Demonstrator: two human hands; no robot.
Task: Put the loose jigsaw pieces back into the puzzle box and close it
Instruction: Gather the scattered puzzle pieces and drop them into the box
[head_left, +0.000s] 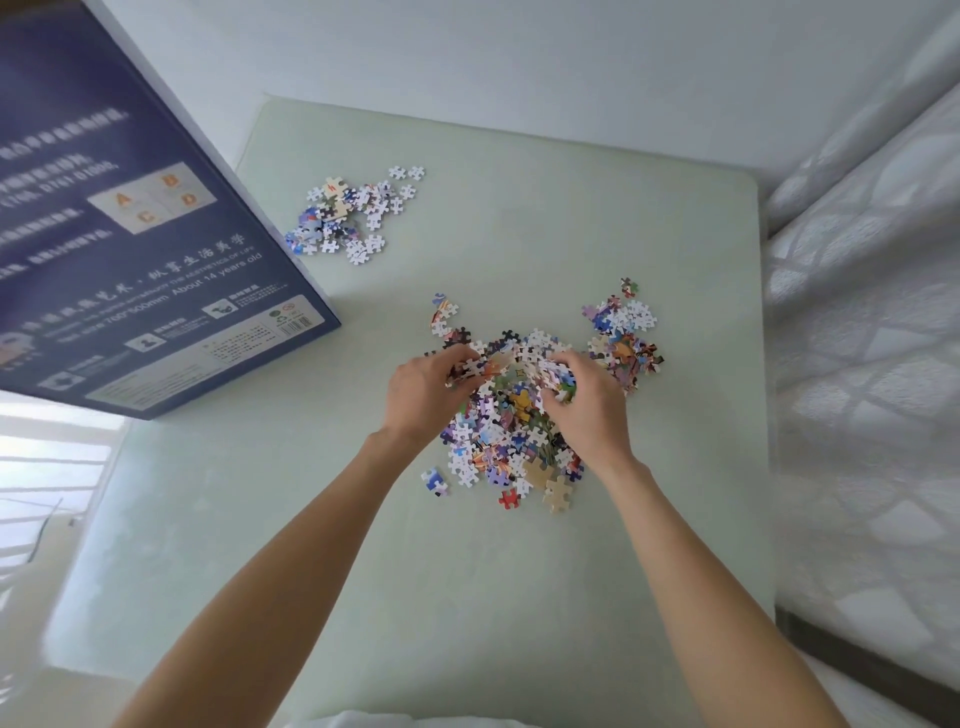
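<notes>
Both hands buried in the main heap of jigsaw pieces (511, 415) at centre frame on the pale green surface (519, 597). Left hand (423, 392) curled, grip pinching a clump of pieces at the heap's upper left edge. Right hand (589, 402) curled likewise, grip closed around pieces at the heap's upper right. Smaller scatter of pieces (350, 215) well apart, toward upper left. Another cluster (623, 338) just right of the hands. Dark blue puzzle box (130, 234) at far left, printed face showing, overlapping the surface's edge.
</notes>
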